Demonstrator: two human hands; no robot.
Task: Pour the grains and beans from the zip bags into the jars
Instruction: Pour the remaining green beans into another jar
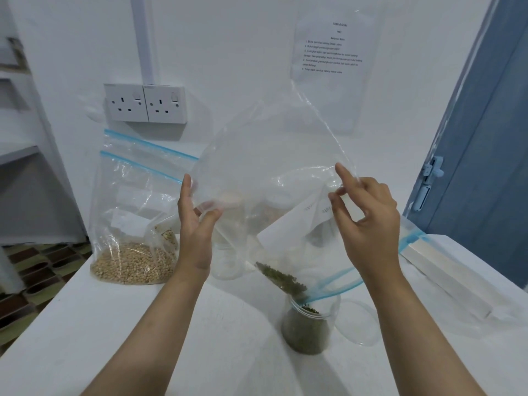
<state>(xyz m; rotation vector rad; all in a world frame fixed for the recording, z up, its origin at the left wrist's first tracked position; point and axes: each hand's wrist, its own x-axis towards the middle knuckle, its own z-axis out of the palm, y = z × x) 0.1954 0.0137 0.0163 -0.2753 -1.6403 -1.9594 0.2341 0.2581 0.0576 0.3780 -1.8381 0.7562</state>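
I hold a clear zip bag (271, 172) upside down over a clear jar (310, 324). My left hand (194, 224) pinches the bag's left side, and my right hand (368, 221) pinches its right side. The blue zip mouth points down into the jar's opening. A trail of green beans (283, 278) lies in the bag's lower corner, and the jar is about two thirds full of green beans. Two more zip bags (134, 224) with tan beans and grains stand at the left. An empty clear jar (228, 261) shows through the held bag.
A clear round lid (358, 324) lies right of the filled jar. A long white box (445, 270) rests on the white table (85, 324) at the right. Wall sockets (145, 102) and a printed sheet (331, 50) are on the back wall. A blue door (483, 167) stands at the right.
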